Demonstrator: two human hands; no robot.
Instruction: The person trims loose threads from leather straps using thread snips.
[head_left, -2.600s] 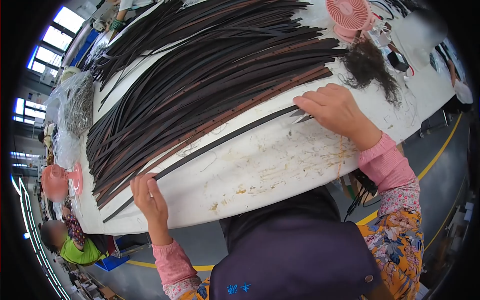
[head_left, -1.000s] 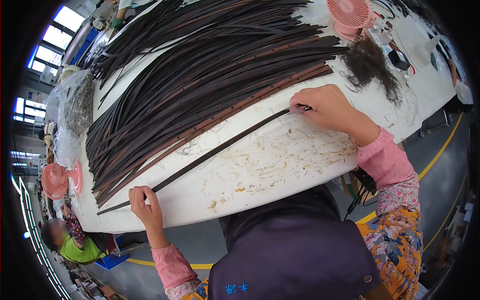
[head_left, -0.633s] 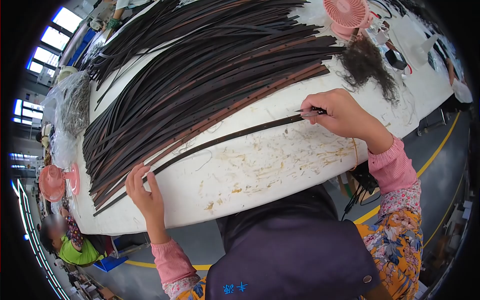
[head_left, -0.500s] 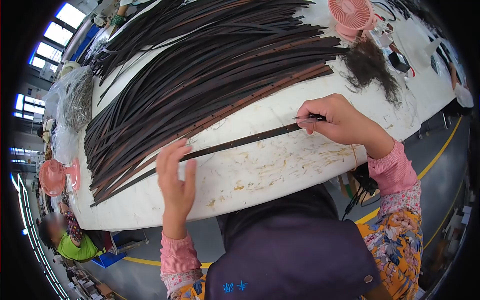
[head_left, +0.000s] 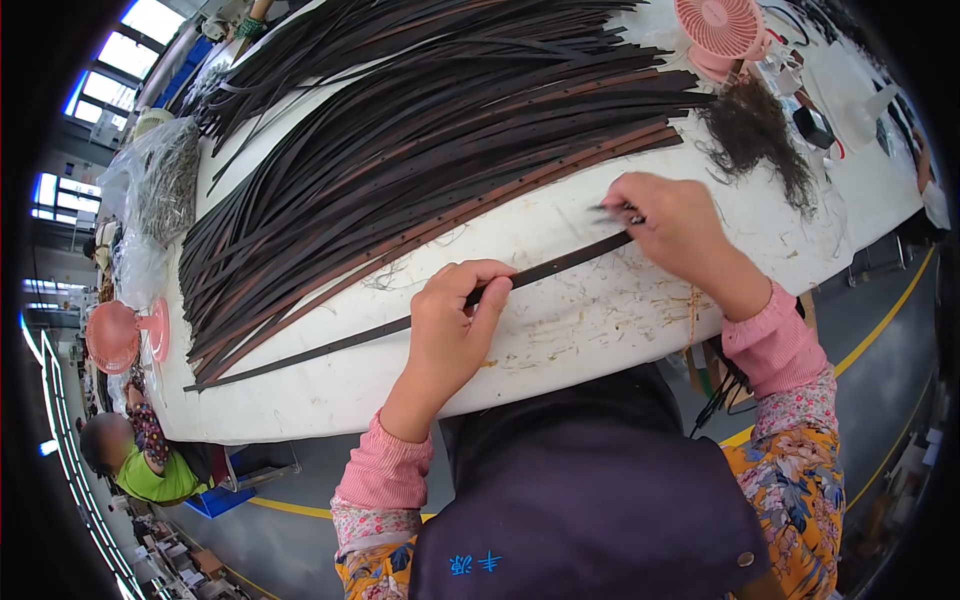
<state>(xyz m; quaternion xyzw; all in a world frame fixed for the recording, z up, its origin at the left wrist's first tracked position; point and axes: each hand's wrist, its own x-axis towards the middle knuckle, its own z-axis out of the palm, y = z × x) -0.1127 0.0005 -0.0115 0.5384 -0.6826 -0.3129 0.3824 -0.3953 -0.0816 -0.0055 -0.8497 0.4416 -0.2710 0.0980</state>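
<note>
A long dark leather strip (head_left: pixel 562 263) with small holes or studs lies across the white table in front of me. My left hand (head_left: pixel 452 318) is closed, pinching the strip near its middle between thumb and fingers. Close to the strip's right end, my right hand (head_left: pixel 682 228) is wrapped round small pointed thread snips (head_left: pixel 622 213), smeared by motion. Whether the right fingers also grip the strip's end, I cannot tell. Beyond the strip spreads a large pile of dark and brown strips (head_left: pixel 420 165).
Pink fans stand at the back right (head_left: pixel 722 30) and left (head_left: pixel 113 337). A tangle of dark fibres (head_left: pixel 758 145) lies by the pile's right end. Clear plastic bags (head_left: pixel 155 190) sit at the far left edge. Another person (head_left: pixel 155 472) is at the lower left.
My left hand has moved right and down from hovering open and now pinches the strip. My right hand has lifted slightly, and the snips have turned in it.
</note>
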